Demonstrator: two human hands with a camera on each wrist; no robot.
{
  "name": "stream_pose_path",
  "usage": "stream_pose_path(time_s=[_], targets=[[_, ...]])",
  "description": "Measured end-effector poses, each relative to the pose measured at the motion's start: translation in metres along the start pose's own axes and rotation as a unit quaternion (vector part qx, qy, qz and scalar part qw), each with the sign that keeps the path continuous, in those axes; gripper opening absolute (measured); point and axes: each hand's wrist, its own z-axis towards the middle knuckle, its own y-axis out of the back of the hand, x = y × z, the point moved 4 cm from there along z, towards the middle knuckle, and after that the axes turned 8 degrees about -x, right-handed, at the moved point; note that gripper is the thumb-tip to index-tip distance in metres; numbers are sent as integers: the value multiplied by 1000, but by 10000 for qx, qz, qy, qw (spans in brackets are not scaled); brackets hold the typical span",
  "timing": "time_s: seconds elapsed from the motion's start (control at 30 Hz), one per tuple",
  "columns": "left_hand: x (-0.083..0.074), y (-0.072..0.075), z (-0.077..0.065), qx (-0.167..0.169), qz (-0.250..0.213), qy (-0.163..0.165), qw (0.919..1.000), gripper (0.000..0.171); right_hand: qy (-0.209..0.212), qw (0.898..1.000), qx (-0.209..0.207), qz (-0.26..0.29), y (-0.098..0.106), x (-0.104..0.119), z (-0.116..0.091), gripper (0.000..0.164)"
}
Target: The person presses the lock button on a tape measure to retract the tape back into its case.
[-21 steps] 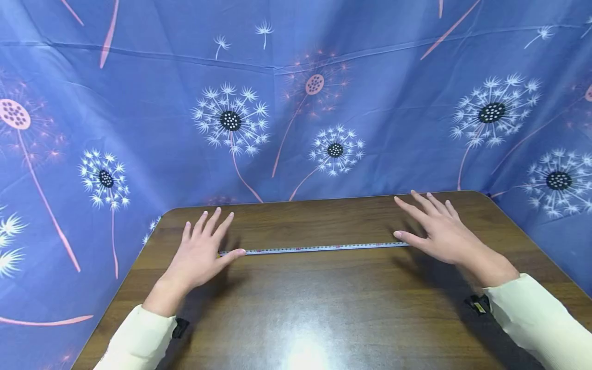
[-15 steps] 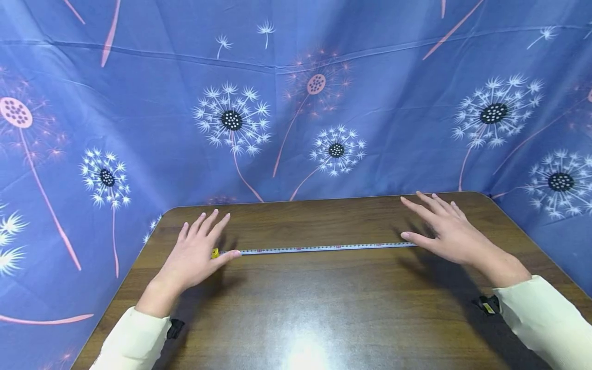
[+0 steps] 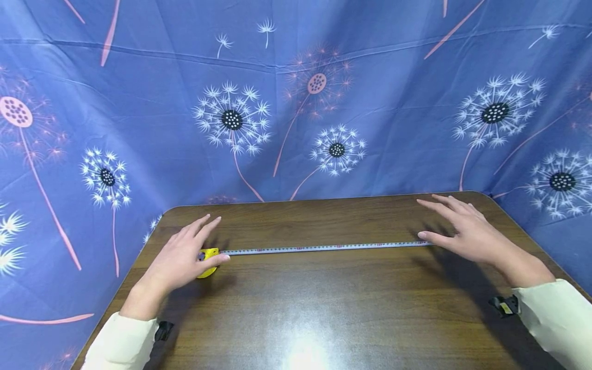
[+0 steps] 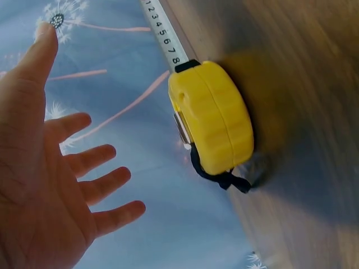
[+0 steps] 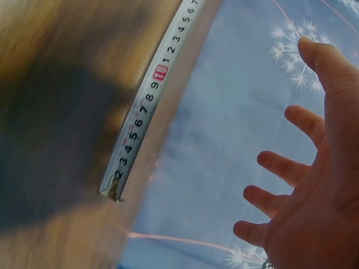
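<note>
A yellow tape measure [image 4: 216, 117] with a black wrist strap stands at the left of the wooden table, its case partly hidden behind my left hand [image 3: 173, 259] in the head view. Its pale blade [image 3: 319, 248] runs out straight to the right across the table. The left wrist view has that hand beside the case, apart from it, fingers spread and holding nothing. My right hand [image 3: 478, 241] hovers over the far end of the blade, fingers extended. In the right wrist view the metal end hook [image 5: 112, 190] lies on the table, away from the fingers [image 5: 275, 168].
The brown wooden table [image 3: 296, 293] has rounded far corners. Blue cloth [image 3: 384, 103] printed with dandelions hangs behind it and along both sides. A dark wrist device [image 3: 504, 306] sits below the right sleeve, another [image 3: 163, 330] below the left.
Both hands have drawn apart, the left one leftward and the right one rightward. More of the yellow case and of the blade's right end has come into sight. The tape measure stays put.
</note>
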Motion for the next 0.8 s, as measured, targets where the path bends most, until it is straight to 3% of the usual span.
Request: stream_pose_path(time_s=[0.43, 0.8], targets=[[12, 3, -7, -161, -285, -174, 9993, 94, -27, 10000, 1, -69, 5, -22, -9, 74], [23, 1, -12, -198, -510, -223, 9983, 93, -371, 9992, 135, 113, 8, -36, -16, 73]])
